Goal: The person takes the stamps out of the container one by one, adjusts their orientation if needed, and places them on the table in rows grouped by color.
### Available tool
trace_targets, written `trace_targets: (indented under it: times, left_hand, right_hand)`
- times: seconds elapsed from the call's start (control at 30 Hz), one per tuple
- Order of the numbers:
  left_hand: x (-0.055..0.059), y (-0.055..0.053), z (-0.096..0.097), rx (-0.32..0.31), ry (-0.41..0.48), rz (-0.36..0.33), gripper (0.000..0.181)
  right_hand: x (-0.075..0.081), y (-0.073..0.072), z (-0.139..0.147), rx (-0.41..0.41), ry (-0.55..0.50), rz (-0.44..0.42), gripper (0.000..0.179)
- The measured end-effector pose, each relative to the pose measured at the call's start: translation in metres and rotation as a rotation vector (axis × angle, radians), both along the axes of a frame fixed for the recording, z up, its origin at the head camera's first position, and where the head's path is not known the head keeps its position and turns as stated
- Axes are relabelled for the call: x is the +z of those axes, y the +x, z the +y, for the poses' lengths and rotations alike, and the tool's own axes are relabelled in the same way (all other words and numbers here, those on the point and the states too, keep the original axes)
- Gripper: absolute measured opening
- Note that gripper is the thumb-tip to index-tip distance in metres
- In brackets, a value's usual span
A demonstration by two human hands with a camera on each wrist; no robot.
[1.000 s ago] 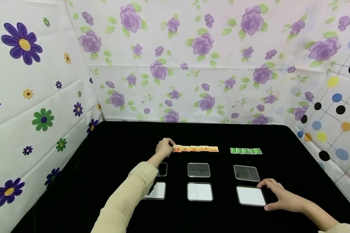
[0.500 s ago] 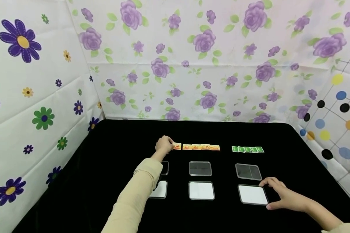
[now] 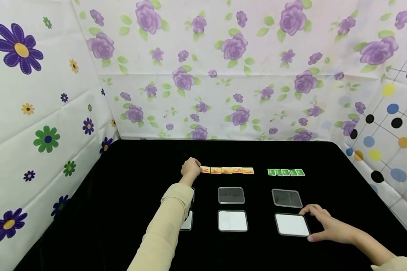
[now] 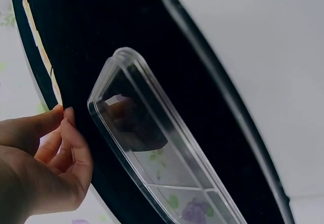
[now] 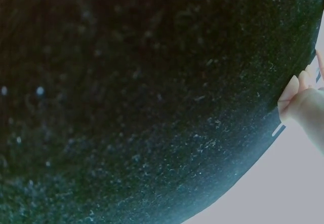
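Observation:
In the head view my left hand (image 3: 191,168) pinches the left end of the leftmost orange-and-yellow printed card (image 3: 205,170). That card lies in line with a row of similar cards (image 3: 227,170). From the left wrist, thumb and fingertips (image 4: 65,113) meet at the end of the row, which shows as a thin strip. My right hand (image 3: 332,226) rests beside a flat white panel with a dark rim (image 3: 293,224), its forefinger and thumb spread to the two right corners. In the right wrist view only part of the right hand (image 5: 304,95) shows at the edge.
A row of green cards (image 3: 286,172) lies to the right. Clear rounded shallow cases (image 3: 231,195) (image 3: 286,198) stand nearer, with another white panel (image 3: 232,221) in front. My left sleeve (image 3: 166,226) partly covers the left case and panel. Patterned cloth walls (image 3: 176,105) surround the black tabletop (image 3: 149,158).
The leftmost orange card shifted left, opening a small gap from the row, then came back against it and now lies straighter. My right hand keeps its pose. The view shifted slightly.

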State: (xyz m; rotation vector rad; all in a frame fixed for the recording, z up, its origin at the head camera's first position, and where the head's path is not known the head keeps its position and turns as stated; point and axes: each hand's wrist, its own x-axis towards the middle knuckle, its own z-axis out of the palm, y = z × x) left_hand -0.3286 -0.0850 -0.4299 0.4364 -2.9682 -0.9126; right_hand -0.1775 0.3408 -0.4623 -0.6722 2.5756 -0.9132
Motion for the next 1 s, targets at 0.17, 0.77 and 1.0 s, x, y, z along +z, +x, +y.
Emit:
trace_targets:
  times: [0.17, 0.77, 1.0]
  left_hand:
    - [-0.001, -0.001, 0.0, 0.003, -0.027, -0.008, 0.01]
    - [-0.003, -0.001, -0.01, -0.034, -0.052, -0.019, 0.011]
    - [0.002, 0.002, -0.014, -0.042, -0.06, -0.028, 0.013]
  right_hand:
    - [-0.001, 0.003, -0.001, -0.004, 0.0, 0.008, 0.064]
    - [-0.003, 0.001, -0.001, 0.015, -0.026, -0.021, 0.071]
    - [-0.003, -0.004, 0.0, 0.055, -0.037, -0.05, 0.072]
